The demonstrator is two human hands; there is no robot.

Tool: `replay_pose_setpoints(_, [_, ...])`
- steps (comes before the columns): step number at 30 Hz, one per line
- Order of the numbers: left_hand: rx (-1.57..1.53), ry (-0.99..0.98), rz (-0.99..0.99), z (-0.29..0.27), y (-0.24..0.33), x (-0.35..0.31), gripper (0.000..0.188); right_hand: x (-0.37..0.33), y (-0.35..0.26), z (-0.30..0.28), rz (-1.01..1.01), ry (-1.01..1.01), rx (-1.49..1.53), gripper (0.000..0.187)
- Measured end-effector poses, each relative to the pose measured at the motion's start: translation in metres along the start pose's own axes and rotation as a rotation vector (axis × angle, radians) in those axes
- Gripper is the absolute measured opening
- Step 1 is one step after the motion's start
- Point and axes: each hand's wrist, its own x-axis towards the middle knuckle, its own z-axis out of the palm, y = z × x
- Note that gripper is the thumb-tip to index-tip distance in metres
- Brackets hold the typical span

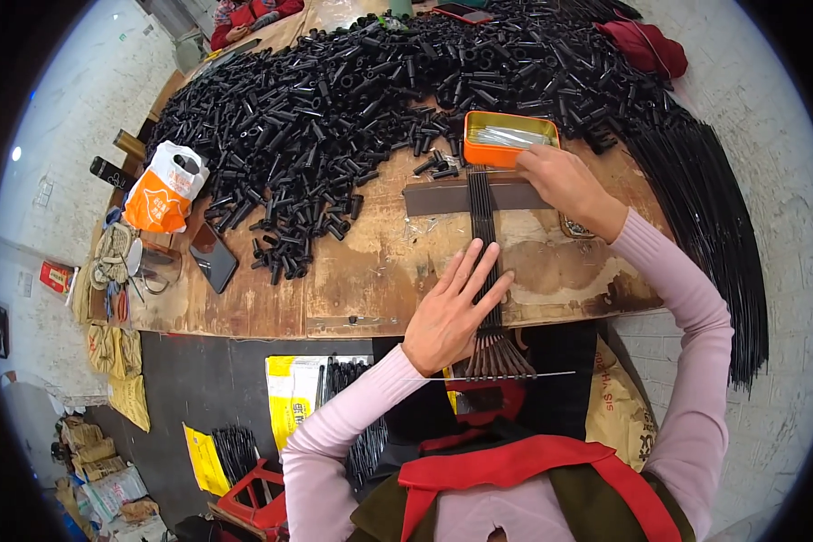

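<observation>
My left hand (453, 312) lies flat, fingers spread, pressing a row of thin black rods (483, 217) onto the wooden table (352, 280). The rods run under a dark flat bar (443, 197) and fan out past the table's near edge, where a thin metal wire (524, 374) crosses their ends. My right hand (565, 181) rests at the right end of the bar, its fingers at the rim of an orange tin (509, 138) that holds thin metal pins. Whether it pinches a pin is hidden.
A big heap of short black tubes (352, 99) covers the far table. Long black rods (714, 226) hang over the right edge. An orange-white plastic bag (164, 191) and a dark phone (213, 257) lie at left. Another person in red (248, 16) sits at the far end. Yellow sacks (291, 388) are on the floor.
</observation>
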Motion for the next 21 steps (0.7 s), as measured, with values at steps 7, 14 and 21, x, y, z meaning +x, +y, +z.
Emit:
replay_pose_setpoints(7, [-0.029, 0.015, 0.007, 0.000, -0.001, 0.000, 0.078, 0.027, -0.006, 0.000, -0.154, -0.002, 0.195, 0.012])
replay_pose_setpoints(14, [-0.012, 0.027, -0.002, 0.002, 0.003, -0.001, 0.067, 0.076, 0.045, 0.012, 0.113, -0.073, -0.015, 0.015])
replay_pose_setpoints(21, [-0.061, 0.030, -0.007, -0.006, 0.012, -0.010, 0.073, 0.069, 0.031, -0.014, 0.161, -0.053, 0.092, 0.013])
